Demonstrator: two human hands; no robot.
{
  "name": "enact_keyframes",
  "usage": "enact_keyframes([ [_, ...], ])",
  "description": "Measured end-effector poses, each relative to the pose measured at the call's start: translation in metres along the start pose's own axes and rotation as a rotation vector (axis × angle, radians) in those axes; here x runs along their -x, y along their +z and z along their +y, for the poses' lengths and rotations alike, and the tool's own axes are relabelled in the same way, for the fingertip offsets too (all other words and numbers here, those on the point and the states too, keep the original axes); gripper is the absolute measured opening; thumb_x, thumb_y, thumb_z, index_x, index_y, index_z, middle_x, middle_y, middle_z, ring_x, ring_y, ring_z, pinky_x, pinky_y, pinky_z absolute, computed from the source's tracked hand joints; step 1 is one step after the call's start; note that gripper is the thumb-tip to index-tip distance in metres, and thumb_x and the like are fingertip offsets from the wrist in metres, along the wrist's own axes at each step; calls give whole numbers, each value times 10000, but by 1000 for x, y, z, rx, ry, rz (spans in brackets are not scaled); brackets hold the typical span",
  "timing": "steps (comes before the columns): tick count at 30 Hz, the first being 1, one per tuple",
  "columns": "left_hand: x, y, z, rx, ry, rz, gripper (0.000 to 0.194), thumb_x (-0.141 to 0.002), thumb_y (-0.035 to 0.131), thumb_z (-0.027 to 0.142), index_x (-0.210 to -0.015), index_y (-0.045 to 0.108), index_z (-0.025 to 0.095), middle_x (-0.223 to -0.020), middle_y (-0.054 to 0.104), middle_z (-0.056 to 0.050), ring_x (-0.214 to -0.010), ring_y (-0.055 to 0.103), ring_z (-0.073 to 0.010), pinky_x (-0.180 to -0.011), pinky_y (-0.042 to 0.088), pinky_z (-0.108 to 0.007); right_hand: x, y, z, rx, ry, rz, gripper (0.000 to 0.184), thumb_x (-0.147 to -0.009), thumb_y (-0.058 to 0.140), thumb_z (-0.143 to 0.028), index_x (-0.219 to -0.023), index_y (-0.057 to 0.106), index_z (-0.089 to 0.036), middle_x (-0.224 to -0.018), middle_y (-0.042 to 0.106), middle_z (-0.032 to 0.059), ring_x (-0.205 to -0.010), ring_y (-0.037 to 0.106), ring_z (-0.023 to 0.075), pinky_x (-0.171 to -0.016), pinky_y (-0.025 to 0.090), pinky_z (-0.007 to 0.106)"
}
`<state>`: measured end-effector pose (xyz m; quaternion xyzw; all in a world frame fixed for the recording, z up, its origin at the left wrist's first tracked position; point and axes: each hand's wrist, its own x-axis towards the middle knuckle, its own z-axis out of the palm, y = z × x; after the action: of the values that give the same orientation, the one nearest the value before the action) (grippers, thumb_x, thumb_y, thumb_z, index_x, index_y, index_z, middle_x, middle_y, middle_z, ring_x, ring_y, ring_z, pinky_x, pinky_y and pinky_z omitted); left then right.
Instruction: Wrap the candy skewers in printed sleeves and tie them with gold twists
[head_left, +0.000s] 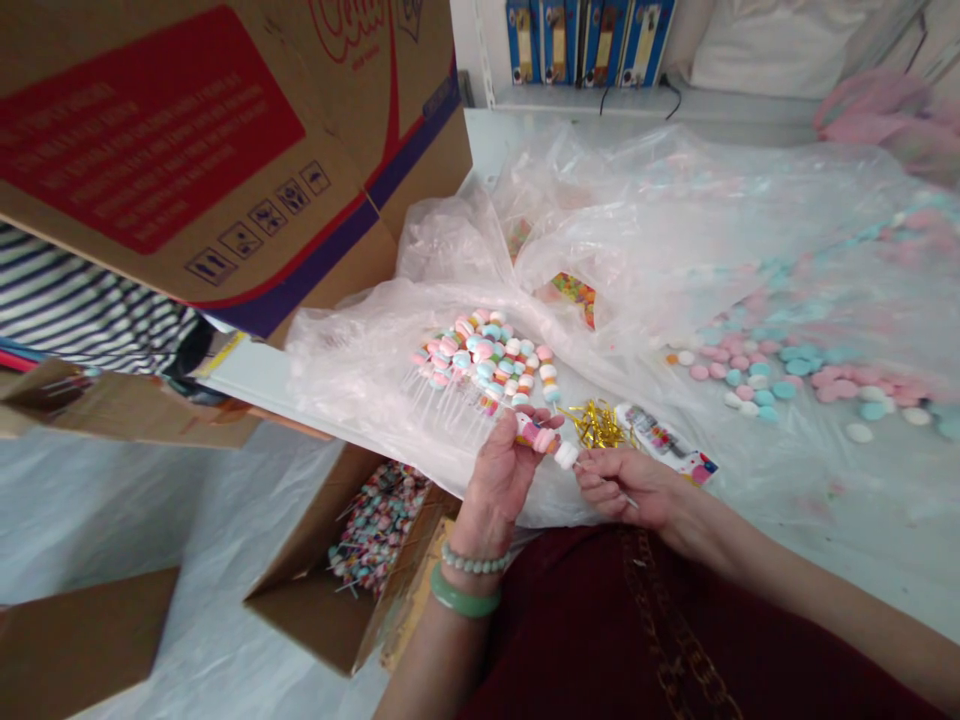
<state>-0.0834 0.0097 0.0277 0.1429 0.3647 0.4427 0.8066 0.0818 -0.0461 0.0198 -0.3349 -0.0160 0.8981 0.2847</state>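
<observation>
Nearest: left hand (504,465), green bangle (465,592) at wrist, grip closed around the upper end of a candy skewer (553,445). Right hand (626,485), grip pinched on its stick, beside the white piece. Skewer lies tilted between both hands, over the counter (270,385) edge. Below left, open carton (300,590) holds many candy sticks (382,525). Just beyond hands: gold ties (598,425), printed label strip (666,443), pile of finished skewers (480,355) on plastic sheeting (345,345). Farther right, loose pink, blue and white candies (799,365). Far back: blue boxes (589,42) on shelf (727,105).
</observation>
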Motion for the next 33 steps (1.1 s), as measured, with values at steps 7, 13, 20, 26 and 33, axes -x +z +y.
enact_keyframes([
  [7, 0, 2, 2, 26, -6, 3, 280, -811, 640, 434, -885, 607, 166, -899, 650, -49, -915, 656, -252, -791, 503, -359, 0, 3, -5, -444, 237, -201, 225, -961, 316, -131, -747, 358, -185, -524, 317, -87, -354, 310, 20, -314, 162, 69],
  [13, 1, 3, 2, 116, -47, -68, 259, -803, 661, 411, -894, 595, 177, -899, 653, -34, -981, 635, -253, -835, 492, -372, -1, 1, -2, -476, 223, -306, 200, -926, 348, -90, -749, 354, -183, -543, 377, -73, -366, 345, 20, -302, 141, 75],
  [20, 5, 13, -10, -28, 85, -23, 273, -836, 595, 456, -877, 583, 186, -882, 651, -37, -924, 654, -252, -834, 477, -394, -9, 4, 8, -171, 25, -207, 199, -802, 532, -76, -707, 389, -177, -514, 372, -95, -355, 241, 10, -308, 138, 93],
  [26, 0, 5, 1, -7, -6, -51, 220, -757, 706, 261, -937, 627, 161, -954, 668, -58, -949, 643, -238, -873, 472, -384, -3, 12, 9, 131, -260, 42, 154, -681, 639, -152, -698, 487, -164, -493, 422, -93, -358, 234, 15, -328, 139, 152],
  [33, 0, 0, 23, 44, 21, -21, 247, -747, 707, 231, -978, 651, 164, -891, 679, -48, -911, 660, -245, -840, 515, -398, 0, 21, 7, 249, -283, 212, 187, -600, 668, -201, -719, 526, -177, -461, 422, -103, -352, 245, 29, -347, 113, 188],
])
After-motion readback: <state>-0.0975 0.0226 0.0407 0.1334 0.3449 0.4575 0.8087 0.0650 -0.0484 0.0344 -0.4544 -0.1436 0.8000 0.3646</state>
